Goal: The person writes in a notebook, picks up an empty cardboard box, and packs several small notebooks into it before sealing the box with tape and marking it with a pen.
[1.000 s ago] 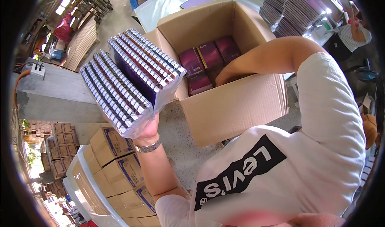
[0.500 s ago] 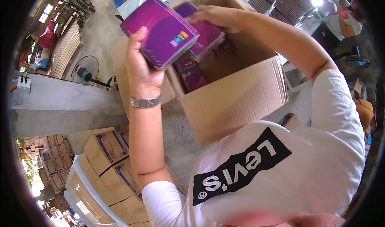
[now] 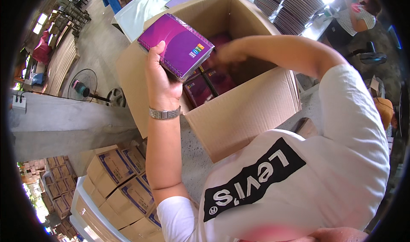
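Observation:
My left hand [image 3: 160, 77] grips a stack of purple spiral notebooks [image 3: 177, 45] in clear wrap, raised over the near left side of an open cardboard box [image 3: 245, 118]. Its thumb lies on the top cover. Down inside the box, my right hand [image 3: 230, 54] is smeared by motion next to more purple notebooks [image 3: 221, 79]. Its fingers cannot be made out, nor whether they hold anything. Several notebooks lie in the box's left part, partly hidden by my left hand's stack and my right hand.
A standing fan [image 3: 81, 88] is left of the box, beyond a concrete ledge [image 3: 72, 113]. Closed cartons [image 3: 128, 195] are piled at lower left. Tall paper stacks [image 3: 290, 7] stand behind the box. Another person [image 3: 354, 17] is at the far right, near a second fan [image 3: 371, 57].
My right hand has moved down into the box from beside the left hand's stack, where it held another notebook stack. My left hand has shifted slightly right, keeping its stack.

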Motion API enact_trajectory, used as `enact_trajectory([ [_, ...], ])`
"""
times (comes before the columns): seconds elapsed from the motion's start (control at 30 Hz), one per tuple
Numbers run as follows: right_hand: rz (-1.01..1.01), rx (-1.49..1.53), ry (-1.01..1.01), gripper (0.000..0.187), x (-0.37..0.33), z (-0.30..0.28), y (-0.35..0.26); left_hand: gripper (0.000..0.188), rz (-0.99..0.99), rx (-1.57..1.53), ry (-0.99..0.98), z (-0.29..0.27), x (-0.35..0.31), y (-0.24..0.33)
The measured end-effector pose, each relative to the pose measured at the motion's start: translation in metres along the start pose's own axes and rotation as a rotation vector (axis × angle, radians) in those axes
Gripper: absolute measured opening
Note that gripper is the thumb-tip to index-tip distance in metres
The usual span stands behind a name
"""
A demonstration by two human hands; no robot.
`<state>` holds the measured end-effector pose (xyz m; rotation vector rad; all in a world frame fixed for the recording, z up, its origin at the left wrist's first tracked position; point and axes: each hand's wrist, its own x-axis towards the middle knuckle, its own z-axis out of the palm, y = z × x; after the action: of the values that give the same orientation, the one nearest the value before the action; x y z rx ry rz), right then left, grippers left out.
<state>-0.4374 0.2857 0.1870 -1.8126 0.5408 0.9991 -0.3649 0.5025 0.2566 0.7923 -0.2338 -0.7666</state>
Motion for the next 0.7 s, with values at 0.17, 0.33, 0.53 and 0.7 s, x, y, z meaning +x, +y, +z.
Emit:
enact_trajectory([
  [0.17, -0.741, 0.549, 0.11, 0.067, -0.088, -0.007, -0.057, 0.047, -0.099, 0.12, -0.136, 0.003, 0.005, -0.013],
  [0.33, -0.297, -0.655, 0.731, 0.077, -0.116, 0.016, -0.056, 0.091, 0.042, 0.53, 0.039, -0.02, 0.018, -0.026],
  [0.53, -0.052, -0.973, 0.678, 0.066, -0.077, 0.022, 0.019, 0.093, -0.061, 0.646, 0.087, -0.01, 0.005, -0.021],
  [0.7, -0.623, -0.602, 1.073, 0.057, -0.16, -0.006, 0.006, 0.072, -0.152, 0.828, -0.015, -0.012, 0.001, -0.018],
])
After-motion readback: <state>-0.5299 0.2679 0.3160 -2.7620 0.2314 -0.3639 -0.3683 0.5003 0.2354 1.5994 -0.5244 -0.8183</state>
